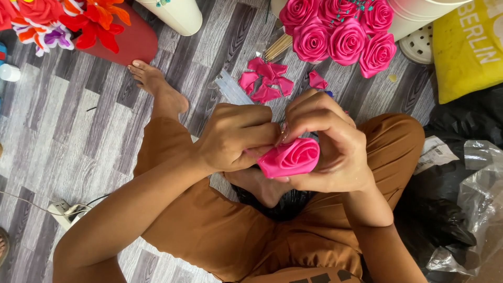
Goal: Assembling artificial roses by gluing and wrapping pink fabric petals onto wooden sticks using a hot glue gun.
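Head view shows a pink ribbon rose [290, 156] held over the person's crossed legs, its spiral face turned up and slightly right, its long axis running from the base at the left to the bloom at the right. Left hand [233, 137] pinches the base end, fingers [262, 133] pressed together on the ribbon. Right hand [332, 144] wraps around the bloom from the right and far side, fingers curled and clamped on its outer petals; both hands touch the rose, meeting just above it. Farther off on the grey plank floor [63, 131] lie loose pink ribbon pieces [266, 79], and beyond them a cluster of finished pink roses [340, 31].
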